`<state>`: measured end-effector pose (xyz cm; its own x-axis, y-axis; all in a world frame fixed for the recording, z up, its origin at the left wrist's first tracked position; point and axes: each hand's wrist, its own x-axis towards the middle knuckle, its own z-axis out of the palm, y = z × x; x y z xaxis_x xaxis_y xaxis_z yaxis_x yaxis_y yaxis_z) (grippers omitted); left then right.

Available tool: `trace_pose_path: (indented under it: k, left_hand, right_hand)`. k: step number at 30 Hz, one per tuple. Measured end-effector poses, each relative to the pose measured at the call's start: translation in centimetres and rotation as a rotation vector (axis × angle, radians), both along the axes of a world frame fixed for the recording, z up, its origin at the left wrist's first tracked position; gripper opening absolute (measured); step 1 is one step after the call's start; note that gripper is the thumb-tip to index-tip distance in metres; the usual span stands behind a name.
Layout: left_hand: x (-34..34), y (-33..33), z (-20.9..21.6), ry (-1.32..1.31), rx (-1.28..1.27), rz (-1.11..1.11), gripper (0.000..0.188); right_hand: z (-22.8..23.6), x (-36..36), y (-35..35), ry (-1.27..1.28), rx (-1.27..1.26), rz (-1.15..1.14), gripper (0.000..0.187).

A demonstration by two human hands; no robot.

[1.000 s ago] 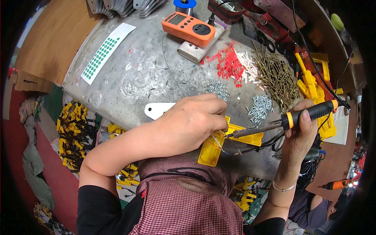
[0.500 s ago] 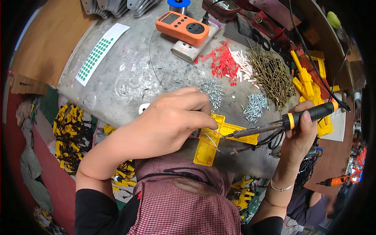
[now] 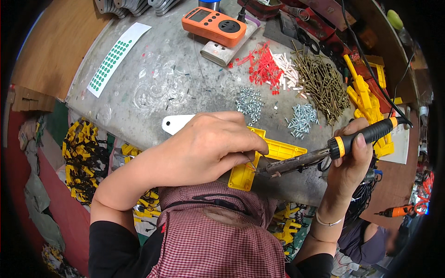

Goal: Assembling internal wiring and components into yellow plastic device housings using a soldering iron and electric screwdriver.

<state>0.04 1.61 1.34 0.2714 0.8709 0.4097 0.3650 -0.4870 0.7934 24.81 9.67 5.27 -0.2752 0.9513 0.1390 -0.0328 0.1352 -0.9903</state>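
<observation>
My right hand (image 3: 354, 150) grips the black and yellow handle of a soldering iron (image 3: 296, 161). The iron points left and its tip is over the yellow plastic housing half (image 3: 240, 178). My left hand (image 3: 215, 146) is closed above that housing, with thumb and forefinger pinching what looks like a thin wire (image 3: 252, 167) close to the iron's tip. The hand covers part of the housing, so the exact joint between wire and tip is hidden. A white flat plate with a hole (image 3: 178, 123) sticks out from behind my left hand.
Beyond the hands lie nuts (image 3: 249, 104), short screws (image 3: 302, 121), long brass-coloured screws (image 3: 322, 88) and red parts (image 3: 265, 69). An orange socket meter (image 3: 213, 25) rests on a power strip (image 3: 222, 53). Yellow housings (image 3: 366, 99) are piled right; a green-dotted sheet (image 3: 118, 60) lies left.
Both hands have shifted slightly; the iron's tip has moved a little left and down toward my left fingertips. The red and white wires are now mostly covered, and more of the white plate shows.
</observation>
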Motion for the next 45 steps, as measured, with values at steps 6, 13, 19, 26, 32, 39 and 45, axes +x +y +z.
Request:
trace_pose_path:
  k: [6, 13, 19, 26, 32, 39, 45]
  left_hand:
    - [0.2, -0.1, 0.0, -0.017, -0.009, -0.019, 0.025]
    - [0.0, -0.2, 0.2, -0.014, -0.016, -0.043, 0.023]
    - [-5.4, 0.2, -1.2, 0.426, 0.020, 0.488, 0.020]
    - [-3.5, -0.3, -1.5, 0.304, 0.046, 0.231, 0.024]
    - [0.1, -1.2, -1.4, 0.196, 0.229, 0.108, 0.029]
    - [1.5, -1.6, -3.5, 0.158, 0.265, 0.147, 0.025]
    - [2.6, -1.2, -4.0, 0.149, 0.310, 0.236, 0.024]
  right_hand:
    - [0.0, -0.1, -0.1, 0.004, 0.019, -0.005, 0.033]
    - [-0.1, -0.2, -0.2, 0.003, 0.017, -0.026, 0.033]
    - [0.0, 0.4, -0.3, -0.013, 0.039, -0.032, 0.033]
    - [-0.4, 0.1, 0.6, 0.007, -0.007, -0.067, 0.031]
    - [0.6, 1.8, 2.7, 0.193, 0.074, -0.237, 0.021]
    - [-0.5, -4.7, 11.3, 0.022, 0.306, -0.249, 0.023]
    - [-6.8, -7.3, 22.7, -0.102, 0.573, -0.237, 0.029]
